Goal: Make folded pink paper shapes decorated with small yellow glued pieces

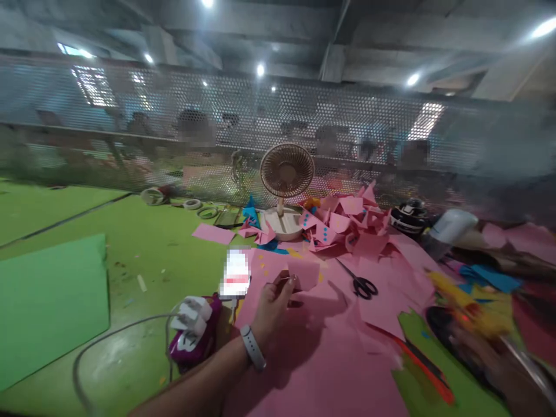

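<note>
Near the middle, my left hand [273, 298], with a pale watch band on the wrist, pinches a small piece of pink paper [304, 274] between thumb and fingers. It is held just above large pink sheets [321, 370] lying on the table. Over at the right, my right hand [482, 353] is smeared by motion, its fingers wrapped round a yellow glue gun [460, 301] with a small red light. A clear stick [527, 365] juts from the gun's rear. Beneath that hand is a dark, rounded object [447, 330], partly covered.
Black scissors [364, 287] and a red-and-black cutter [428, 370] lie on the paper. Behind stand a small fan [286, 171] and a heap of folded pink pieces [347, 217]. Left are a phone [236, 275], a purple power strip [191, 347] with a cable, and a green sheet [52, 307].
</note>
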Demonstrator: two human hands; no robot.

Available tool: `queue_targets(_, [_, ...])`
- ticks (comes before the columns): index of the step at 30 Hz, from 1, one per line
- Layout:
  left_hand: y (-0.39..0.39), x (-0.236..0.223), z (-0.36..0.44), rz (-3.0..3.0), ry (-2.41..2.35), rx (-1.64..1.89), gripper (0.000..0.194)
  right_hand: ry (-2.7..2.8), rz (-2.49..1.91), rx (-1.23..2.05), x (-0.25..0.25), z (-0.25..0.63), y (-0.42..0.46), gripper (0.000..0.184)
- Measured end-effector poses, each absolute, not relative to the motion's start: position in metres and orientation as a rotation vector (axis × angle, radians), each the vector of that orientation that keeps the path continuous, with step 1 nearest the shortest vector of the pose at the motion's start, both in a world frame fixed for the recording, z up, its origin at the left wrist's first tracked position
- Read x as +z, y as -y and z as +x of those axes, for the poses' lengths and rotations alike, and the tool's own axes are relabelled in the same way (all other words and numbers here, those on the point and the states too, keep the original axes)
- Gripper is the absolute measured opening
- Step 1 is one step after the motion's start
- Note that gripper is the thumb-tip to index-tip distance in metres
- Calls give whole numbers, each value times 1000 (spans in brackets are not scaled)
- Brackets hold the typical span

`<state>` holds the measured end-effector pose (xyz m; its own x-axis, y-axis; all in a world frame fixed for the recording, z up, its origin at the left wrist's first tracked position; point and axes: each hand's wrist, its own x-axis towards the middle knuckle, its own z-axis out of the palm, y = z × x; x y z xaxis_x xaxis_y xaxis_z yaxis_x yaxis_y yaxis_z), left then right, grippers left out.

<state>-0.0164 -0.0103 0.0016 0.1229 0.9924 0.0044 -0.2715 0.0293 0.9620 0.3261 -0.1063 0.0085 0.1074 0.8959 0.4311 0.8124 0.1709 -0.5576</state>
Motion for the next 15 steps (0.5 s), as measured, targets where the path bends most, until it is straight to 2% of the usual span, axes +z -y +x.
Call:
queue_targets(4, [10,2,-18,1047,-905,1251,30,1583,-1587,508,1,259,62,33])
queue_targets(7, [8,1,-19,1029,-890,1267,30,1608,-1504,759,12,206,54,38])
queue_targets(12, [6,-3,-20,1019,-867,1272,29,1705,-1336,792,33,156,56,32])
queue_targets(15, [7,-4,-19,997,-862,1280,39,1688,-1364,829,31,153,55,32])
